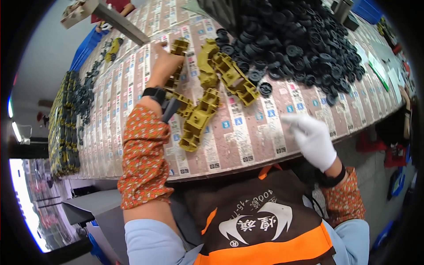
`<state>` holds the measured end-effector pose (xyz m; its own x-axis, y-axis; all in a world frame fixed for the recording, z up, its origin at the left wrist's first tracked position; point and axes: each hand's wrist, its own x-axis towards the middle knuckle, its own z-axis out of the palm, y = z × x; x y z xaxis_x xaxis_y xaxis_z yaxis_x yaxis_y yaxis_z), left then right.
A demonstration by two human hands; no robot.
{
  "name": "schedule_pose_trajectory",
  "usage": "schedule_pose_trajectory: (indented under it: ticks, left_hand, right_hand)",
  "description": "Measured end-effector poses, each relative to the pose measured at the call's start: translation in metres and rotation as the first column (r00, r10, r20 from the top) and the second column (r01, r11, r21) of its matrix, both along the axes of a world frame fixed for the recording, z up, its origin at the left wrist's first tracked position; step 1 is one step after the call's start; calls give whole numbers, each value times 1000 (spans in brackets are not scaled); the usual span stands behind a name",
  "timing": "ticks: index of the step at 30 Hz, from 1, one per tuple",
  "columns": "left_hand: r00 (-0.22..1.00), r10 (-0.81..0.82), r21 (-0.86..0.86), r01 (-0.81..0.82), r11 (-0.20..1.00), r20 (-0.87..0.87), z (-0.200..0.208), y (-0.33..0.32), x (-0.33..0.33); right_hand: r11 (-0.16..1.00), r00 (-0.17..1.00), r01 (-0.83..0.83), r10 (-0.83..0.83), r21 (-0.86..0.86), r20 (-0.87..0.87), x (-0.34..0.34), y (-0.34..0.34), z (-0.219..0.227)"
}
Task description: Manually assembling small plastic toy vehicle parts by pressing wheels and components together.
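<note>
My bare left hand [165, 65] reaches to the far left of the table, its fingers curled over an olive-yellow plastic toy vehicle body [180, 46]. Right beside it lie more such bodies: one curved shell [206, 66], a long open one [238, 81], and another [201, 117] nearer to me, close to my left wrist. My right hand [312, 140], in a white glove, hovers by the table's front edge with its fingers stretched out and holds nothing. A single black toy wheel [265, 89] lies between it and the bodies.
A large heap of black wheels [296, 51] covers the table's far right. Dark parts [88, 84] and stacked yellow-and-black pieces [64, 123] line the left. A metal post [123, 27] rises at the far left, near another person [119, 5]. A green-edged pad [379, 73] lies right.
</note>
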<state>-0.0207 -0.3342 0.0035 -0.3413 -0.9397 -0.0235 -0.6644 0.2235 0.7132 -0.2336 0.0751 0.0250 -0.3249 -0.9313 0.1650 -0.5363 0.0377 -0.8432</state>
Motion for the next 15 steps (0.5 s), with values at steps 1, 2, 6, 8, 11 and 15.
schedule_pose_trajectory:
  ticks: [1,2,6,8,11,15]
  left_hand:
    - [990,-4,-89,-9,996,-143,-11,-15,21]
    - [928,24,68,1,998,-371,9,9,10]
    - [487,-21,199,395,897,-873,60,35,46]
    - [200,98,205,630,749,-975,74,62,61]
    - [52,145,133,766,629,-988,80,113,84]
    - [112,246,229,820,524,-963,61,190,79]
  right_hand:
    - [1000,993,15,-13,10,-120,-11,-7,0]
    - [997,968,66,-56,31,-243,-29,-11,-4]
    - [991,915,75,-23,113,-404,-53,-54,-14]
    - [991,882,45,18,123,-470,-51,-76,-17]
    - [990,822,-6,87,143,-563,-38,-102,-13]
    - [976,763,36,112,214,-637,-33,-117,-32]
